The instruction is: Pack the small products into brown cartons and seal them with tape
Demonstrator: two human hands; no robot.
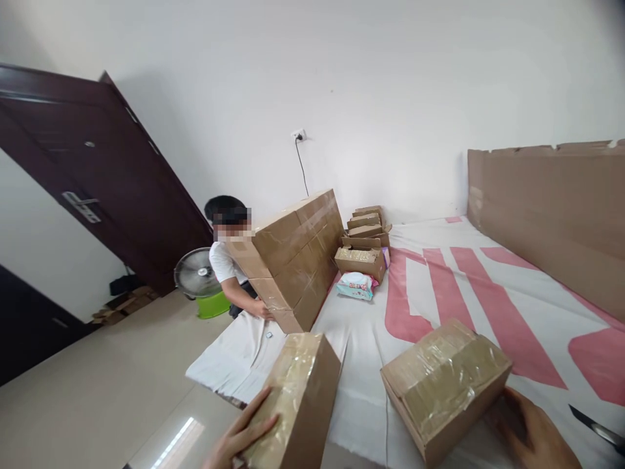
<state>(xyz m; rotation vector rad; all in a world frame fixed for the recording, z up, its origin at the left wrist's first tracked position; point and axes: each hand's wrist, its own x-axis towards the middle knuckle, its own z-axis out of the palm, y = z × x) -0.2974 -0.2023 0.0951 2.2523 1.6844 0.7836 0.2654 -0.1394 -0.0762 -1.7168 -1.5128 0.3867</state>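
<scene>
Two taped cardboard boxes are in front of me at the bottom of the head view. My left hand (247, 438) is closed on the side of the left cardboard box (297, 391), its fingers lying over the taped top. This box is tilted, and its near end runs out of the frame. At the right end of the other cardboard box (446, 371), my right hand (534, 430) grips it, with some fingers hidden behind the box. Shiny brown tape covers both tops. A dark knife blade (593, 425) lies right of my right hand.
Across the cloth (361, 352), another person (227, 273) crouches behind a large stack of boxes (300, 260), one hand at its lower edge. A wipes pack (356, 285) and small boxes (364, 260) stand beyond. A fan (198, 273) stands left; a cardboard sheet (547, 208) leans right.
</scene>
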